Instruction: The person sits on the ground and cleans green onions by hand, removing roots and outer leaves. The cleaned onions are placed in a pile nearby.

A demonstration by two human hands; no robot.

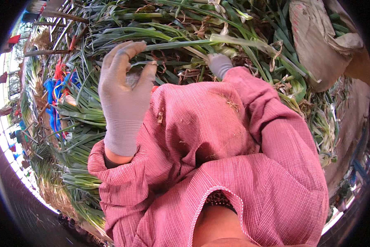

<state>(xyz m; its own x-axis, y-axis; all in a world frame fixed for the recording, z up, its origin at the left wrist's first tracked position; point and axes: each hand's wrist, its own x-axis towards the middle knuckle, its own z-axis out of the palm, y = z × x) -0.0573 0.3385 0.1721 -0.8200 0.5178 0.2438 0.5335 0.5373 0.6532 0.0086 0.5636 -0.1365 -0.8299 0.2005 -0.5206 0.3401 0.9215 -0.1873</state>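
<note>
My left hand (123, 80), in a pale knit work glove with soiled fingertips, is raised at the left with its thumb and fingers spread. A long green onion leaf (178, 45) passes at its fingertips; nothing is gripped in it. Farther right, my right hand (219, 63), gloved too, reaches down among the green onion stalks and dry leaves. Its fingers are partly hidden by the plants, and whether they hold a stalk I cannot tell. A pale onion stalk (240, 40) lies across the pile beyond my right hand, partly blurred.
Bundles of green onions (83, 115) lie along the left. Blue and red ties (52, 105) hang beside them, near wooden slats (64, 16). A dirty whitish sack (318, 46) rests at the upper right. Trimmed onion leaves (325, 132) lie at the right.
</note>
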